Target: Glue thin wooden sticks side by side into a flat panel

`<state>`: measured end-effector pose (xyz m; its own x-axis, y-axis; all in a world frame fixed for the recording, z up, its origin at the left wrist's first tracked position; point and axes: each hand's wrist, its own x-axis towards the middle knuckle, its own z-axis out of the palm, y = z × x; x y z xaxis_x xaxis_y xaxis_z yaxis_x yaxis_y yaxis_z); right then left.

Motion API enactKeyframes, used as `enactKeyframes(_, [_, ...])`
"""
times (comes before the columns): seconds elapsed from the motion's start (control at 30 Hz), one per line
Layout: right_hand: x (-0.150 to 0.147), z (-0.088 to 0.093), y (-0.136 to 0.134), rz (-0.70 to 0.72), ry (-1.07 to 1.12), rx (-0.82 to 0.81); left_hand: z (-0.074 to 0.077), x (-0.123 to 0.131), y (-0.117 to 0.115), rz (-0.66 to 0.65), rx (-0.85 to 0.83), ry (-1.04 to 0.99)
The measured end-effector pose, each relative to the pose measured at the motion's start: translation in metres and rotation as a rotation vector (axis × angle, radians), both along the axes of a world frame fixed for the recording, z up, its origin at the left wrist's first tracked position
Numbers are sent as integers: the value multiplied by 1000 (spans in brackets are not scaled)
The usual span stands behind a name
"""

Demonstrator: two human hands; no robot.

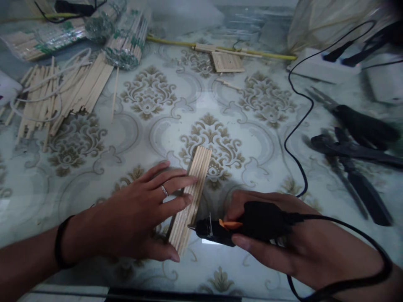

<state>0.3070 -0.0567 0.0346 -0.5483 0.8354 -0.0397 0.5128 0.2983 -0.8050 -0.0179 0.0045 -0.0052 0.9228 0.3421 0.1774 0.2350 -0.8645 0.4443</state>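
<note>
A narrow panel of wooden sticks (192, 197) set side by side lies slantwise on the patterned tabletop. My left hand (147, 205) grips it from the left, fingertips on its upper face and thumb at the near end. A ring and a dark wristband show on this hand and wrist. In my right hand (267, 235) is a black hot glue gun (264, 220) with an orange trigger, its fingers wrapped round the body. The metal nozzle points left at the panel's right edge, very near or touching it; I cannot tell which. A black cord trails from the gun over my right wrist.
Loose wooden sticks (63, 96) and bagged sticks (127, 33) lie at the far left. A small wooden panel (227, 62) rests at the back by a yellow strip (176, 42). Pliers (352, 113) and other black-handled tools sit right, below a white power strip (324, 67).
</note>
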Motion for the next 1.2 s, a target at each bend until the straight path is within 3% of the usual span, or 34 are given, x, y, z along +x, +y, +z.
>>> enactKeyframes(0.37, [9, -4, 7, -127, -13, -112, -2, -1, -2, 3, -8, 8])
enactKeyframes(0.73, [14, -8, 18, -356, -131, 240, 0, 0, -1, 23, -44, 18])
enactKeyframes(1.0, [33, -38, 36, -700, -3, 438, -5, -1, -1, 35, -87, 57])
enactKeyframes(1.1, [38, -40, 47, -746, 93, 513, -6, -1, 0, 49, -111, 77])
enactKeyframes(1.2, [40, -39, 55, -705, 192, 585, -4, -2, 2, 49, -135, 111])
